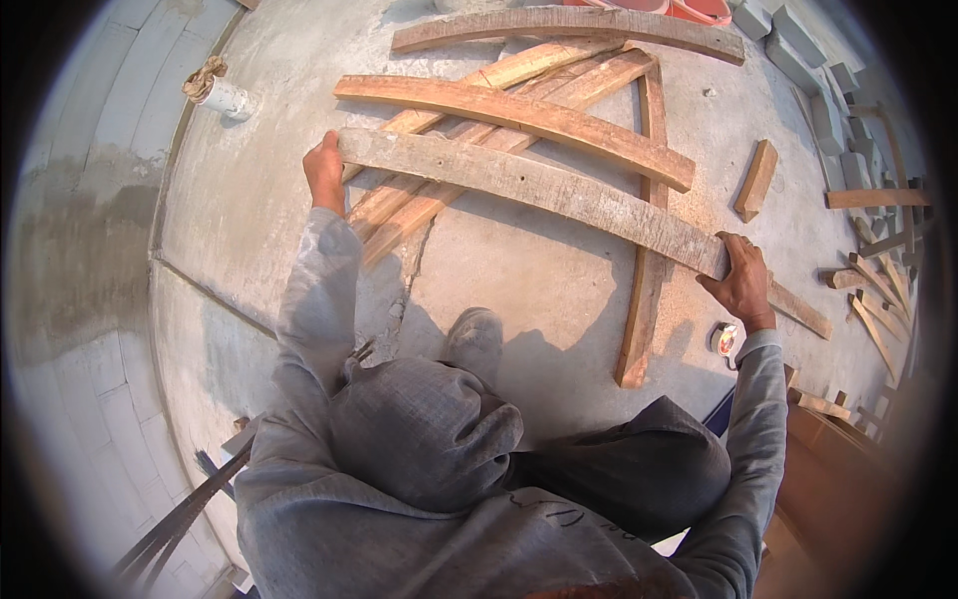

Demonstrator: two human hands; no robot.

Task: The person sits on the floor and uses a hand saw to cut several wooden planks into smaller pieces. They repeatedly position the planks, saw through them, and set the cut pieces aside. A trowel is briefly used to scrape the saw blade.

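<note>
A long, weathered grey wooden plank (pixel 519 180) stretches across in front of me, tilted down to the right. My left hand (pixel 324 172) is closed around its left end. Near the right part of the plank my right hand (pixel 740 283) is closed on its edge, fingers curled over the top. A brownish strip of wood (pixel 800 309) shows just past that hand; I cannot tell if it is the same piece. Beyond lie a reddish-brown beam (pixel 519 115) and crossed lengths of timber (pixel 589 85). An upright-lying beam (pixel 642 319) passes beneath the plank.
A tape measure (pixel 723 337) lies by my right wrist. A short wood block (pixel 756 180) is farther right, near grey blocks (pixel 793 55) and a scrap-wood pile (pixel 878 295). Another plank (pixel 569 24) and red tubs (pixel 699 10) are at the back. A white pipe (pixel 232 101) stands left.
</note>
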